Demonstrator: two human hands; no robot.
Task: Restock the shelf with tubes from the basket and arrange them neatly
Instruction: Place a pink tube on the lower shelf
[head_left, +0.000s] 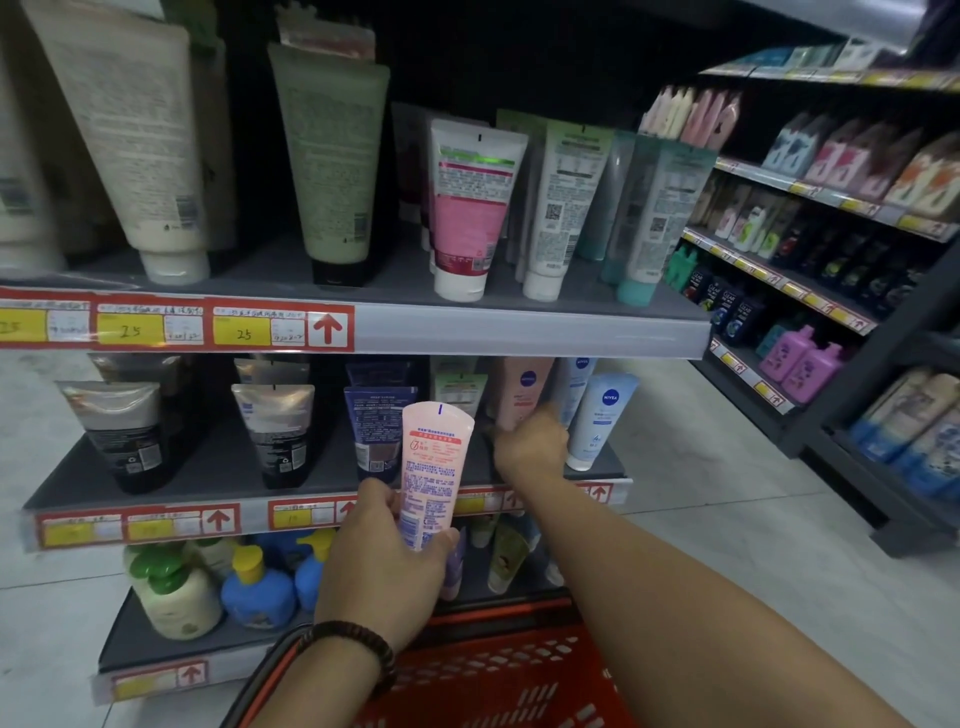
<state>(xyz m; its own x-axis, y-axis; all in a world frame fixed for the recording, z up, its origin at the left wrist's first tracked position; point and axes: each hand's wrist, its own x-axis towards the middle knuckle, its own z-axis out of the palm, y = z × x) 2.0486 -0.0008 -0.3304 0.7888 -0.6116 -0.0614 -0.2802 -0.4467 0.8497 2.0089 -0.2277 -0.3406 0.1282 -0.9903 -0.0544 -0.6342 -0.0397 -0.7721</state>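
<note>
I see the grey metal middle shelf (208, 467) carrying tubes stood cap-down: a silver-and-black plastic tube (117, 431) at nine o'clock, a second silver-topped tube (278, 431) beside it, a navy plastic tube (371, 431) near centre and a white-and-blue plastic tube (600, 415) at three o'clock. At twelve o'clock, the grey upper shelf (395, 280) bears a pink-and-white plastic tube (470, 208), also cap-down.

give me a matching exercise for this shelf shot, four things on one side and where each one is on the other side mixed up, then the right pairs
Things
1. pale pink tube
2. light blue nivea tube
3. blue pump bottles
4. red basket

Places
a. on the bottom shelf
b. gripped in the left hand
c. lowest in view, nearest the camera
d. standing at the right end of the middle shelf

Pairs: 1-b, 2-d, 3-a, 4-c
</note>
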